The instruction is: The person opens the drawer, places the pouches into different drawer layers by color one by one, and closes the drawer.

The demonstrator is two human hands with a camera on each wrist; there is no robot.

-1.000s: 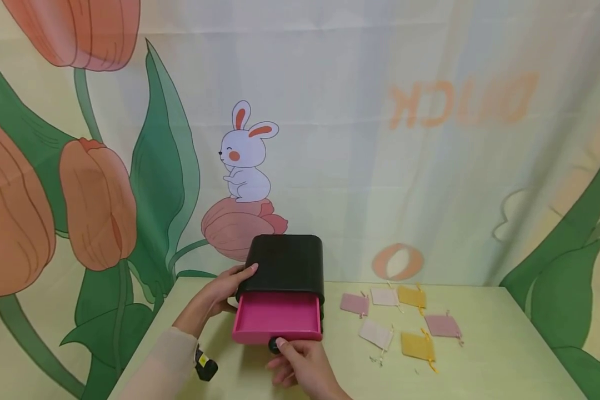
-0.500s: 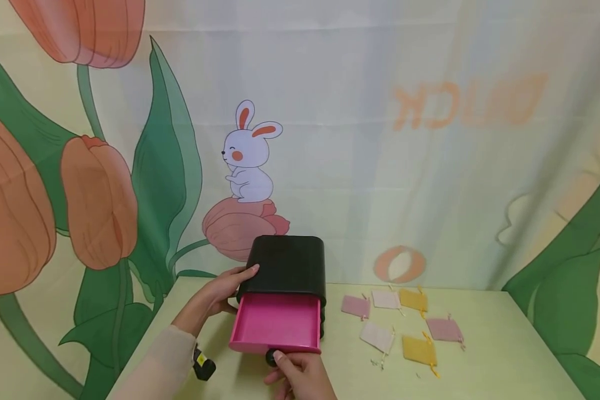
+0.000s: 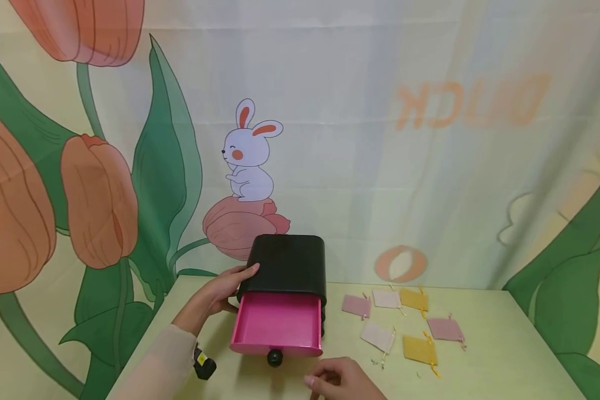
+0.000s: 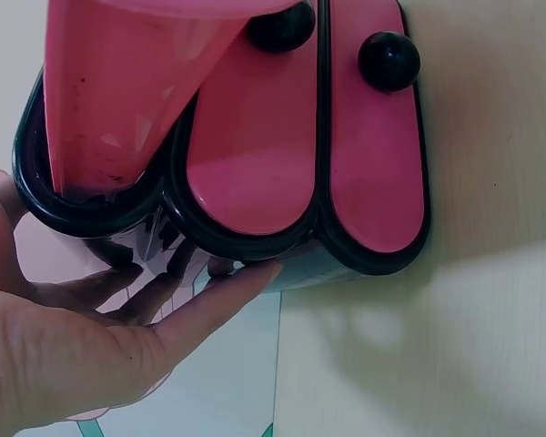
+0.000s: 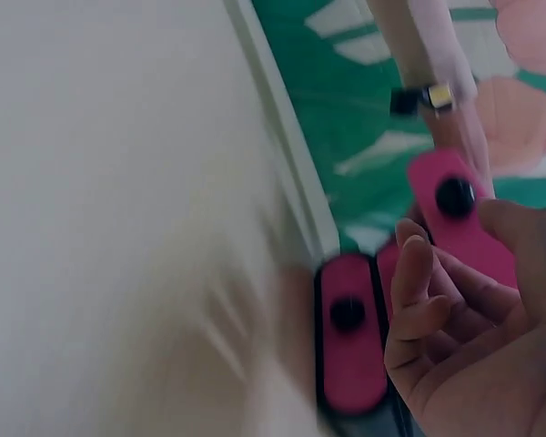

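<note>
Head view: pink top drawer of black cabinet, standing pulled out; round knob newly released. Right hand: just beside knob, loosely curled, holding nothing. Left hand: gripping cabinet's left side. Pull-out apparently complete; drawstring pouches flat on counter.

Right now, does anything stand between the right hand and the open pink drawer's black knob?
Nothing visible does. In the head view, only tabletop shows between the right hand and the black knob of the open drawer. The pouches lie farther right, and the left hand holds the black cabinet.
</note>
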